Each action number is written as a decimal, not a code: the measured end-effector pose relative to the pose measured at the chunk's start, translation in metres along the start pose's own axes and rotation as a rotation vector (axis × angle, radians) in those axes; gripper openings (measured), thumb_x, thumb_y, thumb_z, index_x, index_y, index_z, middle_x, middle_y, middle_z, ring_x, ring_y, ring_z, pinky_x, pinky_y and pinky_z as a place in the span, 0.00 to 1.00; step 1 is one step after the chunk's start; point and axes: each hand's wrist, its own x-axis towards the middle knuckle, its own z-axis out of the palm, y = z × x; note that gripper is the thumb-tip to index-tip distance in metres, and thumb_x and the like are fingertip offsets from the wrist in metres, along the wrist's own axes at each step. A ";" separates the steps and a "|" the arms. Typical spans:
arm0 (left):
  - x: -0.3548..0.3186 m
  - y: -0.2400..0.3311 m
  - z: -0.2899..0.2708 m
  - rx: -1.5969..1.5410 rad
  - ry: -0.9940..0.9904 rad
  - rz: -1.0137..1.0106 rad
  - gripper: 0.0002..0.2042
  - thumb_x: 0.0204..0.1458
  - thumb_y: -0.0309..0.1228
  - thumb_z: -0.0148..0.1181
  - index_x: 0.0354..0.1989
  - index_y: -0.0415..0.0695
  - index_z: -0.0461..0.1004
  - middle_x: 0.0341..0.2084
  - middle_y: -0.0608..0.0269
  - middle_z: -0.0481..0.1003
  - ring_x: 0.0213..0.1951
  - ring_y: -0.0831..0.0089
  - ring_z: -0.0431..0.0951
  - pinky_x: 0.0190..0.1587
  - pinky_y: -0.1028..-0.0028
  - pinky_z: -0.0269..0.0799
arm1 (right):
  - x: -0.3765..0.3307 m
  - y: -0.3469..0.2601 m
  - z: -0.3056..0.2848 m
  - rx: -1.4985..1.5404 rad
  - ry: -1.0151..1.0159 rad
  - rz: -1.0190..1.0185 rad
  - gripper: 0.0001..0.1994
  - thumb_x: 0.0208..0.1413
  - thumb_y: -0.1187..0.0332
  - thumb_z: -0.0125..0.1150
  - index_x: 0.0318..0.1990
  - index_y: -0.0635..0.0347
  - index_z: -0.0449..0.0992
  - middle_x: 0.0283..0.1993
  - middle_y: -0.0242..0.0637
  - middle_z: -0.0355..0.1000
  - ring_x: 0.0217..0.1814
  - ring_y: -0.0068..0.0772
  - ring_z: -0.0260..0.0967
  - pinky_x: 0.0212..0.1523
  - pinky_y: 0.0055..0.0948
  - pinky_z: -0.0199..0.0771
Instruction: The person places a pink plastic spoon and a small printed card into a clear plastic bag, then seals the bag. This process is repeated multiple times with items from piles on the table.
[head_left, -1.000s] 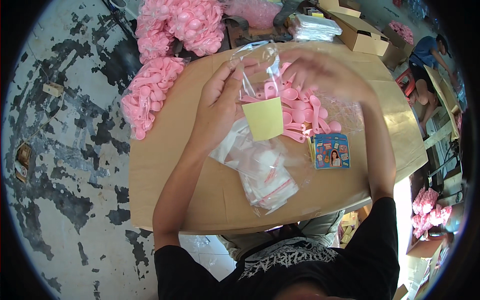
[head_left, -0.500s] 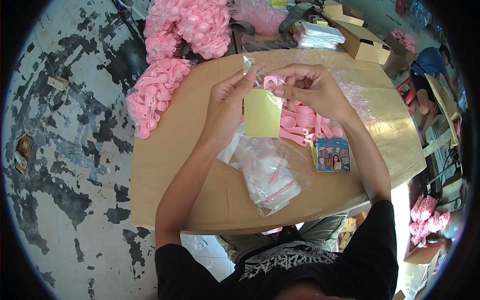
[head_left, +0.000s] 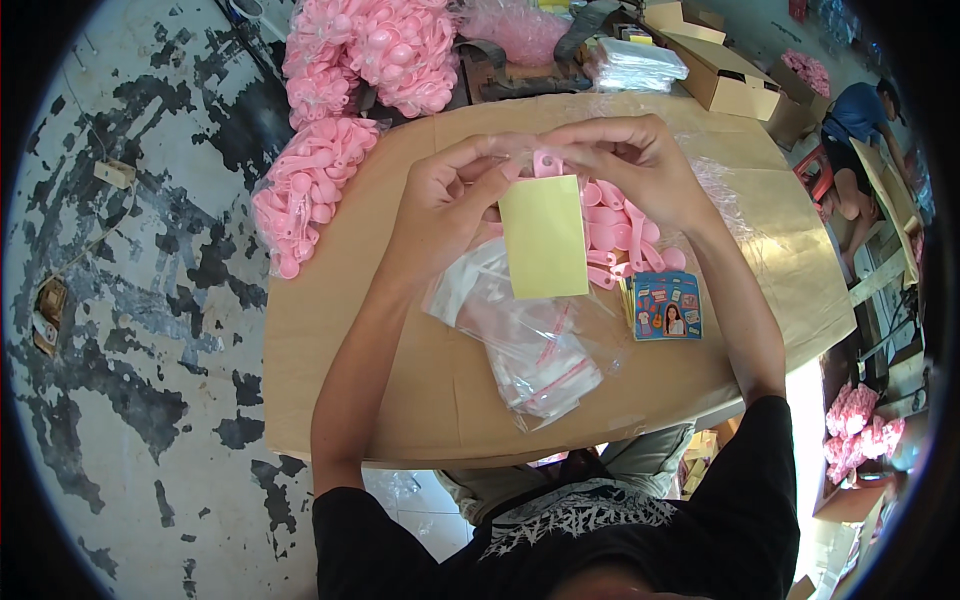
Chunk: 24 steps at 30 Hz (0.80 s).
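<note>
Left hand [head_left: 447, 205] and right hand [head_left: 643, 178] pinch, apparently on clear film [head_left: 528, 148], just above yellow card [head_left: 545, 238]; pink handle [head_left: 546, 164] shows at card's top edge. Step: likely handling film's mouth; next needs steady pinch.

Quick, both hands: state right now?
Left hand: closed, pinching the bagged yellow card at its upper left.
Right hand: closed, holding the same bag near its top right.

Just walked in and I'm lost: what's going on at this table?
A person's left hand and right hand hold up a yellow card, a pink handle showing above it. On the table, pink spoons lie beyond the card, clear plastic bags nearer the body, and a stack of blue cards to the right.
</note>
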 end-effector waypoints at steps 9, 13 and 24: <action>-0.002 0.006 -0.014 0.039 -0.164 0.048 0.05 0.59 0.21 0.47 0.36 0.37 0.71 0.32 0.66 0.74 0.36 0.81 0.75 0.38 0.77 0.74 | 0.002 0.002 -0.016 -0.150 -0.239 -0.371 0.14 0.46 0.83 0.55 0.37 0.61 0.83 0.33 0.35 0.78 0.34 0.27 0.70 0.37 0.26 0.70; -0.003 -0.003 -0.022 0.050 -0.215 0.043 0.03 0.57 0.23 0.55 0.31 0.37 0.70 0.25 0.71 0.69 0.34 0.83 0.75 0.34 0.81 0.73 | 0.005 0.003 -0.015 -0.141 -0.224 -0.373 0.11 0.46 0.83 0.55 0.33 0.61 0.83 0.32 0.34 0.78 0.34 0.27 0.70 0.37 0.26 0.70; -0.010 0.004 0.000 0.185 -0.085 0.198 0.11 0.51 0.26 0.66 0.41 0.38 0.73 0.35 0.67 0.76 0.30 0.81 0.79 0.29 0.82 0.73 | -0.035 -0.035 0.004 -0.219 -0.143 0.098 0.11 0.57 0.73 0.62 0.47 0.65 0.77 0.45 0.36 0.76 0.46 0.26 0.73 0.48 0.27 0.75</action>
